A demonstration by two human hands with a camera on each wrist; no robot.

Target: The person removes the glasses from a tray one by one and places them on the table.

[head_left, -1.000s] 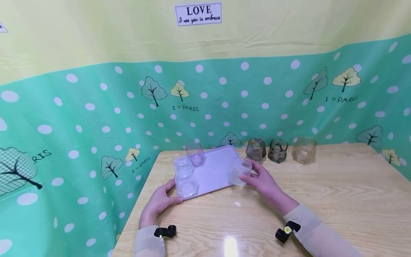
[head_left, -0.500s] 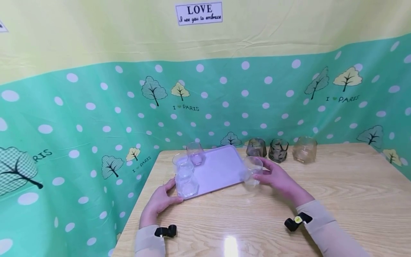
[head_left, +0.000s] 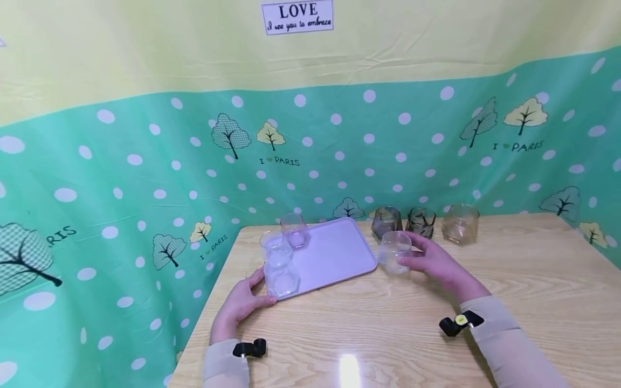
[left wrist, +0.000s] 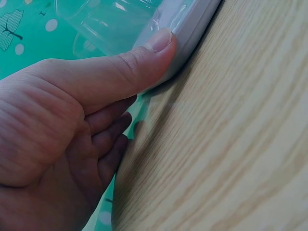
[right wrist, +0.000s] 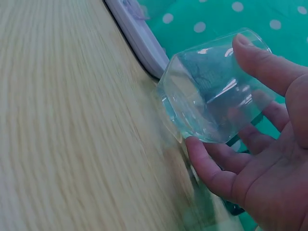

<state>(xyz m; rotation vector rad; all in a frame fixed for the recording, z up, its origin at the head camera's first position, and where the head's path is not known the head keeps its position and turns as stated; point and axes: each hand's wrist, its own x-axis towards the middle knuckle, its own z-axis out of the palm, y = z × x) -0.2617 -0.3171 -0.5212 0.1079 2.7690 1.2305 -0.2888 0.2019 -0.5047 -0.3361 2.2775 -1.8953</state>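
My right hand [head_left: 432,263] grips a clear glass tumbler [head_left: 395,253] just off the right end of the lilac tray [head_left: 335,250]. In the right wrist view the thumb lies on one side of this tumbler [right wrist: 211,91], fingers on the other side and near its base. Whether its base touches the table is hard to tell. My left hand [head_left: 241,303] holds the tray's near left corner, thumb [left wrist: 144,57] on the rim and fingers along the left side. Two clear tumblers, a front one [head_left: 283,281] and one behind [head_left: 275,249], and a pinkish tumbler [head_left: 294,231] stand at the tray's left end.
Behind my right hand, a grey tumbler [head_left: 386,222], a dark patterned tumbler [head_left: 420,223] and an amber tumbler [head_left: 460,223] line the back of the wooden table [head_left: 388,334]. A green dotted curtain [head_left: 339,140] hangs just beyond the back edge.
My right hand has carried the clear tumbler rightward, from over the tray's right end to just beyond it. The left hand and the tray stay put.
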